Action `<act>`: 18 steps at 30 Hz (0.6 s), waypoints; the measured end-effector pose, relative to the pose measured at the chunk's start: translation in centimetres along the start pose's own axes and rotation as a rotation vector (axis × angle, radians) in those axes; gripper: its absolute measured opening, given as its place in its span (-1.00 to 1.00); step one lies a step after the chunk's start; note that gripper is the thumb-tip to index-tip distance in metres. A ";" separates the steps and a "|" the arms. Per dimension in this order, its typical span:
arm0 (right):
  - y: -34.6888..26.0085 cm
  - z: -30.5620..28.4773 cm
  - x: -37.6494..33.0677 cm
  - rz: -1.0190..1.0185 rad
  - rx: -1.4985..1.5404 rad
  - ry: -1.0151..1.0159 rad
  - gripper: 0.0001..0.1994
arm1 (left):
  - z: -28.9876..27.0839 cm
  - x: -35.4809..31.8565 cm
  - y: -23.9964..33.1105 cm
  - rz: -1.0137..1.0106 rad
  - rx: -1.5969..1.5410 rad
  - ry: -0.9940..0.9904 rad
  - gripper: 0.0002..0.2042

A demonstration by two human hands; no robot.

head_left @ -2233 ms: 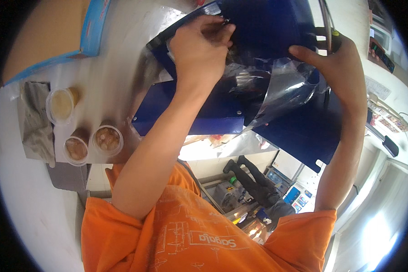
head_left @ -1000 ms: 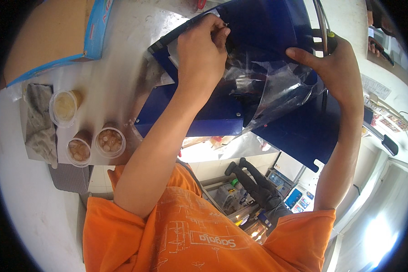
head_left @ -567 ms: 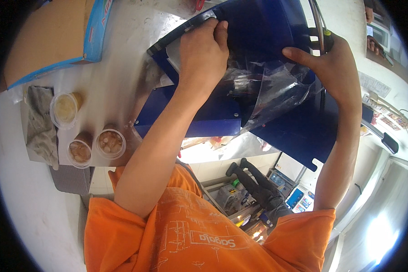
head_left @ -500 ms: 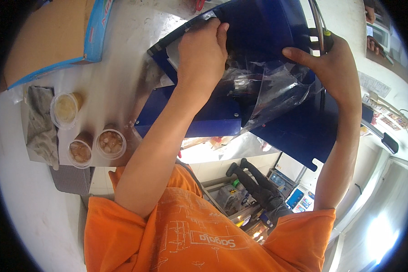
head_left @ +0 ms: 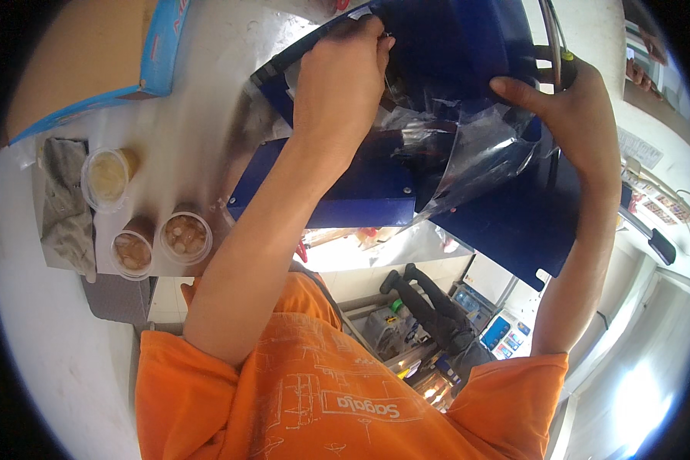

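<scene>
A dark blue machine (head_left: pixel 468 46) with blue panels fills the upper middle. A clear plastic film (head_left: pixel 479 157) hangs crumpled inside it. My left hand (head_left: pixel 341 77) is closed on the film's upper left edge, up against the machine's black rim. On the right side of the film is my right hand (head_left: pixel 571 111), thumb pressed onto it and fingers wrapped behind, beside a black knob. Both forearms rise from my orange shirt (head_left: pixel 322 391) at the bottom.
Three clear lidded cups hold food at the left: a yellowish one (head_left: pixel 107 176) and two brownish ones (head_left: pixel 133 253) (head_left: pixel 184 236). A grey cloth (head_left: pixel 63 207) lies beside them. A cardboard box with a blue edge (head_left: pixel 92 61) sits top left. Black-handled equipment (head_left: pixel 429 303) stands below.
My left hand has moved a little up and right along the machine's rim with the film. The right hand has stayed at the film's right side.
</scene>
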State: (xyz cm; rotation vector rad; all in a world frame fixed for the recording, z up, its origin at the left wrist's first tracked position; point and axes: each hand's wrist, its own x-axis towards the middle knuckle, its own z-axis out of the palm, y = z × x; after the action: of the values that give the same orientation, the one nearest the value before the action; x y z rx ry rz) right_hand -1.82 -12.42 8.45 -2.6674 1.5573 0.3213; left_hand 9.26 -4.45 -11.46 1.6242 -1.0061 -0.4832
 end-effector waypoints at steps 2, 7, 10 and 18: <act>-0.1 -0.1 0.0 0.015 -0.004 -0.001 -0.55 | 0.5 0.1 -0.3 0.078 0.047 0.036 -0.84; -0.3 -0.3 0.1 0.038 -0.016 -0.018 -0.54 | 0.8 0.3 0.0 0.055 0.146 -0.063 -0.80; -0.1 -0.2 0.2 0.066 -0.030 -0.053 -0.48 | 0.7 0.2 0.5 -0.029 0.174 -0.146 -0.80; -0.1 0.0 0.0 -0.001 -0.014 0.023 -0.53 | 0.2 -0.1 -0.5 0.135 0.156 -0.007 -0.78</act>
State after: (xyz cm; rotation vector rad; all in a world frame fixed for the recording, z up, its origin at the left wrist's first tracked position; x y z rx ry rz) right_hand -1.74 -12.38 8.50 -2.6916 1.5660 0.3031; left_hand 9.23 -4.50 -11.98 1.6791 -1.1743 -0.3255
